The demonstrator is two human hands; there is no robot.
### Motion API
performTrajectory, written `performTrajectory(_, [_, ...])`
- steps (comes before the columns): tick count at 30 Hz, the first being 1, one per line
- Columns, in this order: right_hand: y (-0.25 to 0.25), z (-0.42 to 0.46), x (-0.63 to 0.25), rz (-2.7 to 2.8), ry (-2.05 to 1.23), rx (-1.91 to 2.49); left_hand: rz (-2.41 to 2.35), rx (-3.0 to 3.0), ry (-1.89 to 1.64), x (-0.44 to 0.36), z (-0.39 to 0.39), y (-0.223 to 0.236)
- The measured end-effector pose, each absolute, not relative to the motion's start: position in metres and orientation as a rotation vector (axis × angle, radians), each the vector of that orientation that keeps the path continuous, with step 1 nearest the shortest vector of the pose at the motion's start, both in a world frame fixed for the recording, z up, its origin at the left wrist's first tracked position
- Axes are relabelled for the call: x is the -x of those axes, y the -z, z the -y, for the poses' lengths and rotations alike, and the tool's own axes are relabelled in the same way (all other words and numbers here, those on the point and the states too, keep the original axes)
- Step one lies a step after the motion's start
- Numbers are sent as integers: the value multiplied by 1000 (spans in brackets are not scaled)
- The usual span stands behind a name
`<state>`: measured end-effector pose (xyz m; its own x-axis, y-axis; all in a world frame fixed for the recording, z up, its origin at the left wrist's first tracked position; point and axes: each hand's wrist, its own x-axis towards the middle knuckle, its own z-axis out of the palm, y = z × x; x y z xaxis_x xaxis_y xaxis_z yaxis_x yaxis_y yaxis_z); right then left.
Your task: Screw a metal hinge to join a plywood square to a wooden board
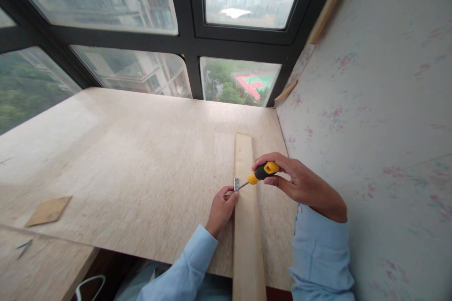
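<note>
Head view, lower centre: right grip (300, 182) clasps screwdriver (262, 172); left grip (221, 208) pinches metal bracket (236, 182), positioned on wooden board (247, 228), fastening apparently unfinished.

Board (247, 230) on the tabletop (141, 160), right of centre, running lengthwise over the near edge. Bracket (236, 182) at its left edge; left hand (221, 208) just beside, on the left. Screwdriver (262, 172) in the right hand (296, 181), above the board, tip at the bracket. Window frame (243, 41) behind tabletop, wall (370, 103) to the right. Flat square (48, 210) far left, near the front; slim pins (24, 249) before it, on an adjoining surface (45, 273).
</note>
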<state>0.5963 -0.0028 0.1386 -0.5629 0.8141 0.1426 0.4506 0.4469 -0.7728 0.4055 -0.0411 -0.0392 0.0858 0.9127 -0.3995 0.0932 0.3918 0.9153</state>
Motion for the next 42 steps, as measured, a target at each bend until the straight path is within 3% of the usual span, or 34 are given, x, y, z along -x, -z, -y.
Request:
performTrajectory(16, [-143, 4, -593, 2330, -886, 888, -1353, -1000, -792, -405, 40, 41])
performTrajectory(24, [-134, -3, -577, 2286, -378, 1168, -1319, -981, -797, -405, 42, 41])
performTrajectory(29, [-131, -5, -570, 2321, -248, 1185, -1308, -969, -811, -405, 42, 43])
performTrajectory(42, [-146, 9, -592, 2296, -938, 1023, -1351, -982, -795, -405, 41, 36])
